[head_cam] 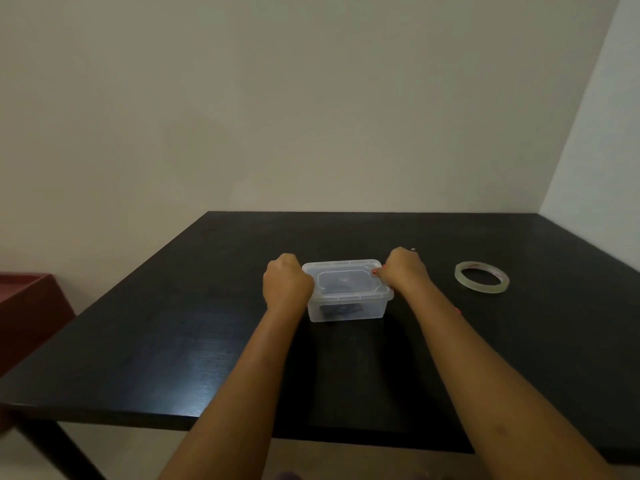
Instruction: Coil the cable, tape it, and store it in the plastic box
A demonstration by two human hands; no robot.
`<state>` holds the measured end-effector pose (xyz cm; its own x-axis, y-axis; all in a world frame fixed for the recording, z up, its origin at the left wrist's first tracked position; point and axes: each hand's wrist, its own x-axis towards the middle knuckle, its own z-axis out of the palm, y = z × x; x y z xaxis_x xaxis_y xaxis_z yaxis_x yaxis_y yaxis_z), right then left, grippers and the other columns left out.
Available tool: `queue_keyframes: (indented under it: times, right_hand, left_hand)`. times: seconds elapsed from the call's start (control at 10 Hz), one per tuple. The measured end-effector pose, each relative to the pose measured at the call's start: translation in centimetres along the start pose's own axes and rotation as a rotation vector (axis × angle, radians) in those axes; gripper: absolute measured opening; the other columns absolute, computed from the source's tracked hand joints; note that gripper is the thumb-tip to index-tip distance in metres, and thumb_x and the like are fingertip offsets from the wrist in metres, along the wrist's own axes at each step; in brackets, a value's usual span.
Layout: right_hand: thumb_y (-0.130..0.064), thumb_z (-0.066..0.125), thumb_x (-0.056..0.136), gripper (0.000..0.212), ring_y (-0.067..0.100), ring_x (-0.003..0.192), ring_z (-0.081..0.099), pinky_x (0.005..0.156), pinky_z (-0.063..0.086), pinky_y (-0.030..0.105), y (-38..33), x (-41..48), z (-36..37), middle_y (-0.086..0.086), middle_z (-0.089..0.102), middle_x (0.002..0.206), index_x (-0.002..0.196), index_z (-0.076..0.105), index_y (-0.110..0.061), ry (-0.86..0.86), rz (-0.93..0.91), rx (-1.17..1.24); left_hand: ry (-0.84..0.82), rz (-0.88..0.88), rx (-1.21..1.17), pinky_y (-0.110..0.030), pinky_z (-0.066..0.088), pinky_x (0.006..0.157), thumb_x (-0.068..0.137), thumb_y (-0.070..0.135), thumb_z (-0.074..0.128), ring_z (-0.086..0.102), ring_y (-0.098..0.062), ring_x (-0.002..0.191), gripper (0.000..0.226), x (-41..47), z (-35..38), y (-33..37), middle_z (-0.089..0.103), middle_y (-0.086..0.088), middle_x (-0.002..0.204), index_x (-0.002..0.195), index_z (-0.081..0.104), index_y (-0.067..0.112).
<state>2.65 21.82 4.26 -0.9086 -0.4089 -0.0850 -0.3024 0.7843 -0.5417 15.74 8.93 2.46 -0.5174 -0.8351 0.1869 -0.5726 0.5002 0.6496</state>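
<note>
Item 1. Clear rectangular plastic box (pixel 346 308), standing upright on the tabletop, long side facing the viewer. This box serves as the reference for all positions below.

Item 2. Translucent plastic lid (pixel 346 279), flat with a raised rim, sitting on top of the box and covering its whole opening.

Item 3. Dark cable bundle (pixel 341 310), inside the box on its floor, seen through the near wall and dimly through the lid. Its windings and any tape on it are too blurred to make out.

Item 4. Left hand (pixel 287 282), at the left end of the box, knuckles up, bare forearm reaching in from the near side. The fingers are curled down over the left end of the box at lid level; their tips are hidden behind the back of the hand.

Item 5. Right hand (pixel 405 268), at the right end of the box. The fingers are curled and pinch the right rim at lid level, one red-painted nail resting on the lid's edge.

Item 6. Flat ring-shaped roll of clear adhesive tape (pixel 482 277), lying to the right of the box, well apart from it.

Item 7. Black wood-grain tabletop (pixel 173 341), under the box.

Item 8. Dark red piece of furniture (pixel 24 299), far left of the box, beyond the tabletop edge.

Item 9. Plain beige wall (pixel 311 98), behind the box.
</note>
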Motion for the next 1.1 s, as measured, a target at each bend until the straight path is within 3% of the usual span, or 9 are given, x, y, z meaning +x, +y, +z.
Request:
queue_keyframes:
  times: [0.1, 0.2, 0.3, 0.6, 0.7, 0.9, 1.0, 1.1]
  right_hand:
    - [-0.043, 0.057, 0.090, 0.040, 0.019, 0.079, 0.064, 0.071, 0.053, 0.030, 1.7, -0.3, 0.3, 0.011, 0.065, 0.098, 0.105, 0.059, -0.006, -0.034, 0.018, 0.170]
    - [-0.035, 0.060, 0.090, 0.028, 0.020, 0.085, 0.066, 0.082, 0.057, 0.036, 2.9, -1.0, 1.3, 0.010, 0.065, 0.098, 0.101, 0.061, -0.009, -0.010, 0.009, 0.261]
    - [-0.028, 0.063, 0.089, 0.020, 0.019, 0.087, 0.065, 0.085, 0.056, 0.038, 2.6, -1.4, 1.9, 0.008, 0.064, 0.098, 0.100, 0.060, -0.012, 0.014, -0.023, 0.312]
    - [-0.026, 0.060, 0.091, 0.030, 0.022, 0.097, 0.064, 0.083, 0.056, 0.036, -3.4, 4.4, 2.2, 0.011, 0.065, 0.109, 0.115, 0.062, -0.008, 0.020, -0.214, 0.543]
    - [-0.025, 0.060, 0.092, 0.033, 0.020, 0.100, 0.062, 0.078, 0.053, 0.029, -6.1, 7.9, 3.8, 0.010, 0.064, 0.115, 0.121, 0.059, -0.010, -0.046, -0.280, 0.571]
    - [-0.025, 0.062, 0.090, 0.038, 0.022, 0.108, 0.061, 0.090, 0.052, 0.034, -10.0, 14.6, 7.2, 0.009, 0.063, 0.121, 0.126, 0.056, -0.013, -0.180, -0.239, 0.537]
    - [-0.027, 0.062, 0.090, 0.040, 0.022, 0.108, 0.061, 0.089, 0.052, 0.033, -10.6, 15.8, 7.7, 0.009, 0.063, 0.121, 0.128, 0.055, -0.014, -0.210, -0.175, 0.512]
    - [-0.038, 0.063, 0.088, 0.068, 0.027, 0.121, 0.054, 0.099, 0.048, 0.042, -10.9, 15.4, 5.8, 0.013, 0.052, 0.138, 0.144, 0.036, -0.011, -0.300, -0.092, 0.505]
  left_hand:
    - [-0.086, -0.212, -0.468, -0.033, 0.055, 0.081, 0.084, 0.022, 0.067, 0.063, -0.019, 0.091, 0.037, -0.7, 0.2, -2.1, 0.065, -0.009, 0.110, 0.119, 0.060, 0.012]
    - [-0.190, -0.369, -0.835, -0.041, 0.057, 0.083, 0.084, 0.023, 0.068, 0.067, -0.025, 0.094, 0.036, -2.2, 0.7, -3.5, 0.067, -0.012, 0.105, 0.118, 0.061, 0.011]
    - [-0.186, -0.368, -0.957, -0.042, 0.057, 0.085, 0.087, 0.017, 0.063, 0.066, -0.025, 0.097, 0.029, -2.5, 0.8, -3.2, 0.066, -0.011, 0.110, 0.116, 0.061, 0.011]
    - [-0.113, -0.237, -0.865, -0.039, 0.055, 0.088, 0.084, 0.010, 0.067, 0.061, -0.027, 0.106, 0.043, 7.2, -0.5, -1.9, 0.061, -0.014, 0.121, 0.125, 0.056, 0.007]
    - [-0.075, -0.256, -0.797, -0.041, 0.054, 0.090, 0.085, 0.010, 0.066, 0.060, -0.029, 0.110, 0.044, 12.5, 0.0, -2.7, 0.059, -0.015, 0.125, 0.127, 0.054, 0.006]
    - [-0.071, -0.371, -0.646, -0.042, 0.052, 0.093, 0.087, 0.011, 0.063, 0.058, -0.029, 0.111, 0.042, 20.6, 1.6, -4.6, 0.058, -0.015, 0.127, 0.128, 0.055, 0.008]
    - [-0.201, -0.408, -0.557, -0.045, 0.051, 0.095, 0.086, 0.015, 0.064, 0.058, -0.029, 0.112, 0.044, 22.5, 1.4, -4.6, 0.057, -0.015, 0.128, 0.129, 0.054, 0.010]
    - [-0.339, -0.403, -0.361, -0.046, 0.045, 0.101, 0.085, 0.031, 0.066, 0.049, -0.034, 0.124, 0.065, 24.1, -1.4, -3.2, 0.045, -0.017, 0.141, 0.140, 0.040, 0.008]
